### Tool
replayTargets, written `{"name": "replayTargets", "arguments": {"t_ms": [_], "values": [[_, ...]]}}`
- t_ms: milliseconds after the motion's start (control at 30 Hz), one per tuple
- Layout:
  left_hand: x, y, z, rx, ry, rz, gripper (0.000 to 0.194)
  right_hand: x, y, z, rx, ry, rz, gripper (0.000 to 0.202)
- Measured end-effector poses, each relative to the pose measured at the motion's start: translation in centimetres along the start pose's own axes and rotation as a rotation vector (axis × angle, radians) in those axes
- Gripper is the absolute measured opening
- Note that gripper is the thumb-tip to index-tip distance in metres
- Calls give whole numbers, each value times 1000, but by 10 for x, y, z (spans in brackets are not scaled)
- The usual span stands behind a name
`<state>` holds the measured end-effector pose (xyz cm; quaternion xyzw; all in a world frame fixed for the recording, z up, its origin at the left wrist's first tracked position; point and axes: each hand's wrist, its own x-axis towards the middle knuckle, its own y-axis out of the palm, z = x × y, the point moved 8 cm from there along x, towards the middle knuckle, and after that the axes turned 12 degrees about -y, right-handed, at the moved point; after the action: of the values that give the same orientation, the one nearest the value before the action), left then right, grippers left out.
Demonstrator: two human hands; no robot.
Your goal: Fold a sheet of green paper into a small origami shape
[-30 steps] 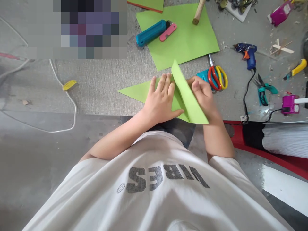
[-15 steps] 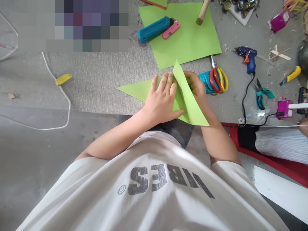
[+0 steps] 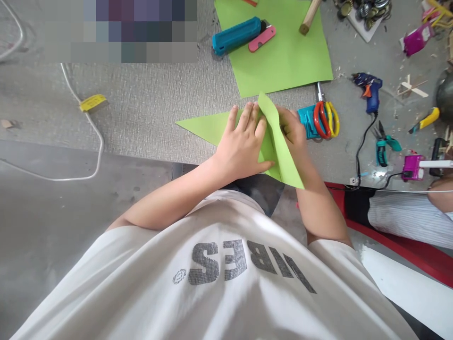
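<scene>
I am spreading my left hand point(image 3: 240, 153) flat over the folded green paper point(image 3: 201, 126), with its fingers open and straight, pointing away from me, and the thumb reaching toward the raised flap. The paper is lying at the near edge of the gray table point(image 3: 141, 104), its narrow tip pointing left and its flap standing up between my two hands. My right hand point(image 3: 295, 130) is curling its fingers behind that flap; the flap is hiding the fingertips, so I cannot tell whether they are pinching it.

Beyond the folded paper, a flat green sheet point(image 3: 283, 56) is lying with a teal cutter point(image 3: 237, 35), a small pink knife point(image 3: 262, 38) and the end of a wooden stick point(image 3: 309, 19) resting on it. To the right of the folded paper, just past my right hand, red-and-yellow scissors point(image 3: 326, 120) are lying partly over a teal item point(image 3: 306, 123). Farther right of the paper, a blue glue gun point(image 3: 371, 92) and teal-handled pliers point(image 3: 381, 151) are resting. Well left of it, a white cable point(image 3: 99, 137) is trailing with a yellow tag point(image 3: 92, 102).
</scene>
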<state>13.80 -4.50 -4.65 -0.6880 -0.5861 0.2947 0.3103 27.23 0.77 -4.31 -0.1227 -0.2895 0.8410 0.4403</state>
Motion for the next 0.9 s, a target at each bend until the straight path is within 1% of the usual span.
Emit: {"name": "replayTargets", "arguments": {"t_ms": [67, 100, 133, 233, 333, 400, 467, 500, 533, 567, 600, 667, 700, 733, 767, 800, 833, 900], "values": [[2, 2, 2, -19, 3, -19, 110, -1, -9, 3, -135, -96, -113, 44], [3, 4, 4, -30, 6, -30, 112, -1, -12, 4, -210, -145, -150, 45], [4, 5, 5, -41, 9, -41, 114, -1, -11, 4, -275, -187, -157, 47], [6, 12, 11, -73, 16, -85, 114, 0, -5, 0, -386, -268, -118, 54], [10, 16, 18, -110, 12, -133, 106, 1, -1, 3, -443, -324, -104, 54], [14, 18, 25, -122, 0, -127, 102, 2, 0, 8, -486, -340, -102, 54], [16, 18, 32, -133, -20, -94, 106, 3, 2, 12, -523, -346, -90, 55], [16, 15, 35, -153, -32, -87, 105, 3, 3, 14, -537, -346, -81, 56], [15, 9, 39, -186, -44, -105, 101, 4, 4, 15, -551, -343, -70, 57], [12, 0, 42, -226, -54, -154, 92, 5, 5, 17, -565, -337, -56, 57], [7, -14, 45, -262, -62, -234, 80, 5, 6, 17, -580, -327, -40, 58], [-6, -46, 46, -291, -54, -430, 57, 7, 9, 18, -614, -302, -11, 57], [-12, -61, 43, -275, -34, -498, 49, 7, 11, 19, -630, -290, 4, 57], [-15, -74, 38, -247, -4, -531, 43, 8, 12, 20, -645, -282, 19, 56], [-15, -83, 32, -215, 26, -514, 38, 8, 14, 22, -657, -275, 34, 56], [-11, -88, 25, -177, 60, -447, 36, 9, 15, 23, -670, -270, 49, 56], [-5, -87, 18, -123, 95, -352, 37, 9, 17, 25, -683, -264, 65, 57], [9, -77, 9, 30, 134, -154, 39, 9, 19, 28, -707, -248, 98, 58]]}}
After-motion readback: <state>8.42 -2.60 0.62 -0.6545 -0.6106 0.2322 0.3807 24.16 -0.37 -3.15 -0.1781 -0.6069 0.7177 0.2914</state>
